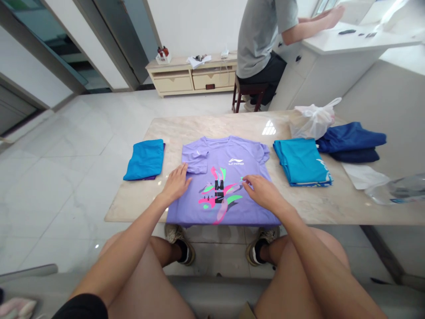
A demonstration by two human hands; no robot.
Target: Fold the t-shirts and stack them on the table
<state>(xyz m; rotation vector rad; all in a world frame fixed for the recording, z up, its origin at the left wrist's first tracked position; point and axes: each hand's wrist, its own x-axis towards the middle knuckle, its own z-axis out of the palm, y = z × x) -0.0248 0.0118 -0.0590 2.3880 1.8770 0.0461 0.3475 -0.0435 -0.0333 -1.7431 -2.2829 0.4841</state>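
A purple T-shirt [219, 153] with a colourful print lies front up on the table, its hem at the near edge. Its sleeve on the left is folded inward over the chest, while the one on the right points outward. My left hand [177, 182] rests on the shirt's left side below the folded sleeve, fingers stretched out. Over the right part of the print is my right hand [260, 189], its fingers loosely bent and apart, holding nothing visible. A folded blue garment [145, 159] lies to the left, and a stack of folded blue clothes [300, 161] to the right.
Farther right on the marble-look table [139, 208] are a white plastic bag [314, 120], dark blue clothes [353, 139], white paper [363, 176] and a clear plastic package [400, 189]. Beyond, a person [259, 40] sits on a stool at a white counter [352, 42]. A low cabinet [174, 83] stands behind.
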